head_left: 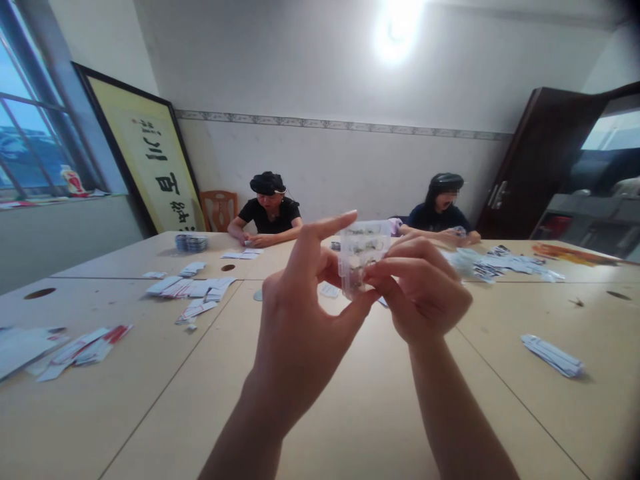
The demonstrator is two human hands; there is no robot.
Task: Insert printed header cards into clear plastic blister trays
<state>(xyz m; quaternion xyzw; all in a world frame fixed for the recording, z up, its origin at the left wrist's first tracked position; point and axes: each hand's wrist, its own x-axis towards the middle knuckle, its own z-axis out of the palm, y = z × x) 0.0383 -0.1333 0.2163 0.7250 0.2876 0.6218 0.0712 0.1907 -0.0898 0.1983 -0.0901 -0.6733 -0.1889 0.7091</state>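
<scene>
A small clear plastic case [364, 235] is held up in front of me, above the table. Dark, thin items show in rows inside it, too small to name. My left hand [300, 300] grips the case from the left, its thumb at the lower edge and its index finger stretched along the top. On the other side, my right hand [425, 283] pinches at the lower right of the case with thumb and index finger. Whether those fingertips hold a separate small item cannot be made out.
Folded white papers [193, 288] and more paper strips [85, 350] lie on the left of the table [350, 413]. A bundle of strips [553, 355] is on the right, with a packet pile [505, 263] behind it. Two people sit across the table.
</scene>
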